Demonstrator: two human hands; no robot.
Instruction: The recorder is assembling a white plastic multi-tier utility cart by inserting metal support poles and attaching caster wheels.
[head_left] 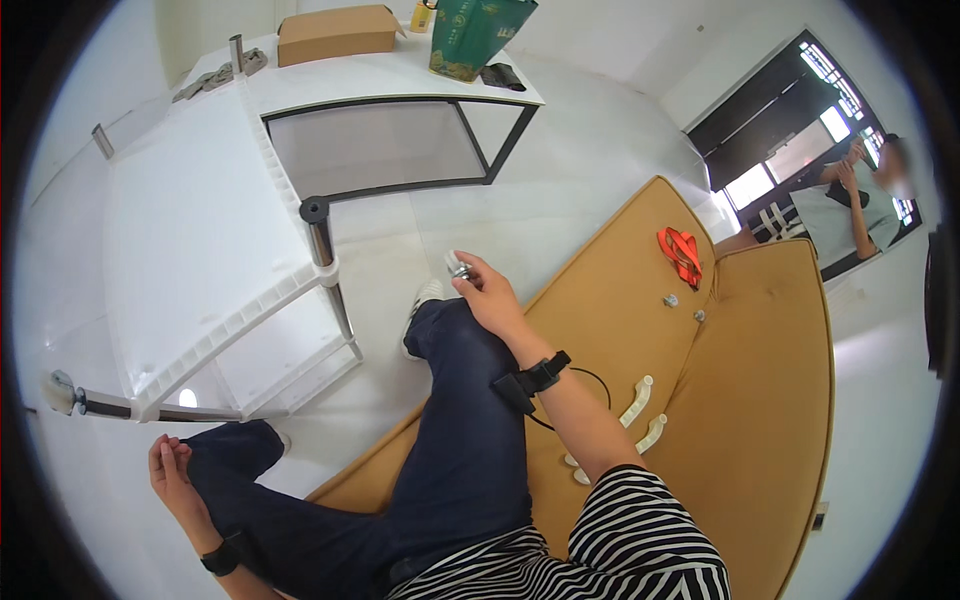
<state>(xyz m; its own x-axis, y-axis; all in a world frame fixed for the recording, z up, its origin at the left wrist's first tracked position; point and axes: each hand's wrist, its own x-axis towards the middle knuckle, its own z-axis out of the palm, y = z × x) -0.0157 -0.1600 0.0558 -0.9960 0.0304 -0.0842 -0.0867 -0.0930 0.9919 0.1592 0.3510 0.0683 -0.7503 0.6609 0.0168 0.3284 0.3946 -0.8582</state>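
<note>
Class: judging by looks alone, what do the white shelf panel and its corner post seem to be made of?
White shelf panel: probably moulded plastic, matte, with a ribbed rim. Corner post: likely metal, shiny chrome-like tube with a black cap.

This looks like a sparsely furnished room in a home or small office, used for putting furniture together. The floor (590, 150) is pale and glossy, the walls plain white. A mustard-yellow padded sofa (770, 400) fills the right side, with loose white plastic parts (640, 400) and an orange strap (680, 252) lying on it. A white worktop (400, 75) on a black frame carries a cardboard box (335, 33) and a green bag (475, 35). A white plastic shelf unit (190, 250) lies half-assembled. A dark-framed window (790, 130) lets in daylight.
</note>
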